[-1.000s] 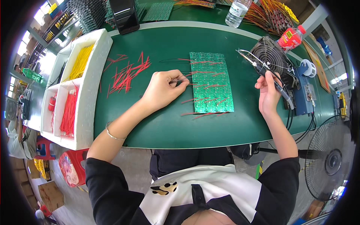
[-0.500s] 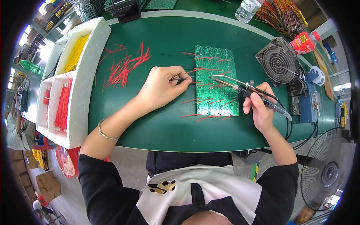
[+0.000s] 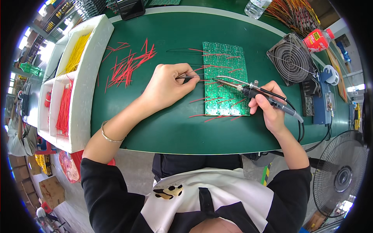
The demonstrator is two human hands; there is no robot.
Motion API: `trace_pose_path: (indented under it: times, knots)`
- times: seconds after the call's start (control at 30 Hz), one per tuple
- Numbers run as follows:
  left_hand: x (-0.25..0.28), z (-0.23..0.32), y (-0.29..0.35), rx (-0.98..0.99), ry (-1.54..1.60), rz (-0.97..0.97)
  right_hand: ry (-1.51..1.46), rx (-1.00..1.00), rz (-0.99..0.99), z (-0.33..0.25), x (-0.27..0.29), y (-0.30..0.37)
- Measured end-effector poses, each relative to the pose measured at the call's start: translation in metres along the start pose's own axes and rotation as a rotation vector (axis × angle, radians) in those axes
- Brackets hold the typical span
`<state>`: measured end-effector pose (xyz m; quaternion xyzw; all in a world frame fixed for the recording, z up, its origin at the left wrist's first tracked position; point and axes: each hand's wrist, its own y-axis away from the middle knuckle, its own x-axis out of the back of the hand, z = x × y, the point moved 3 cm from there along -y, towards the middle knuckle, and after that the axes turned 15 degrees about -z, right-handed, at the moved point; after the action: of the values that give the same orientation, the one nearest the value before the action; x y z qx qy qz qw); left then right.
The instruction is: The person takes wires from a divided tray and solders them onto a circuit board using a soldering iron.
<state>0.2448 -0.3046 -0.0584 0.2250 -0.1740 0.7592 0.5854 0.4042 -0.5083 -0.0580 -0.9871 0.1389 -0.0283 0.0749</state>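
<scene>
A green panel of circuit boards lies on the green work table, with several red wires across it and thin black wires reaching out past its left edge. My left hand is closed in a pinch on slim dark metal tweezers at that left edge; their tips are hard to make out. In my right hand is a soldering iron with a thin metal guide tube along it. The iron's tip points left, over the middle of the panel by the tweezers; whether it touches the board I cannot tell.
Loose red wires lie left of my hands. A white foam box beyond them holds yellow and red wires. On the right stand a square fan, a red-labelled bottle and a blue device. A clear bottle stands behind.
The iron's tip has moved slightly left, closer to the tweezers. My left hand keeps its pinch near the panel's edge. The whole view has shifted a little.
</scene>
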Motion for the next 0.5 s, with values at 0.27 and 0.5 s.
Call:
trace_pose_path:
  times: [0.27, 0.5]
  knots:
    - [0.0003, -0.0009, -0.0001, -0.001, -0.014, -0.003, -0.007, -0.006, -0.002, 0.0009, -0.0001, -0.0002]
    - [0.0000, -0.0004, -0.0003, -0.008, -0.025, 0.004, 0.014, 0.028, 0.020, 0.0011, 0.0015, 0.0006]
